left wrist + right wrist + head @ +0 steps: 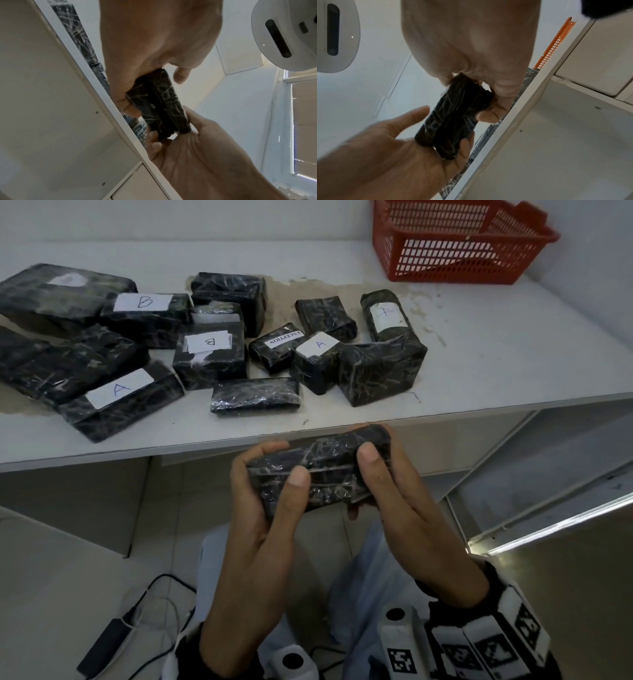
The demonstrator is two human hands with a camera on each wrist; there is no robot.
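A small black plastic-wrapped parcel (322,470) is held in the air just in front of and below the white table's front edge (479,412). My left hand (274,470) grips its left end, thumb on the near face and fingers curled behind. My right hand (376,446) grips the right end the same way. No label shows on the face toward me. In the left wrist view the parcel (159,105) sits between both hands beside the table edge. The right wrist view shows the parcel (453,121) pinched at both ends.
Several more black wrapped parcels lie on the table, some with white labels: A (118,388), B (144,302), EXCEPTION (274,345). A red mesh basket (459,244) stands at the back right corner. A power adapter with cables (106,645) lies on the floor, lower left.
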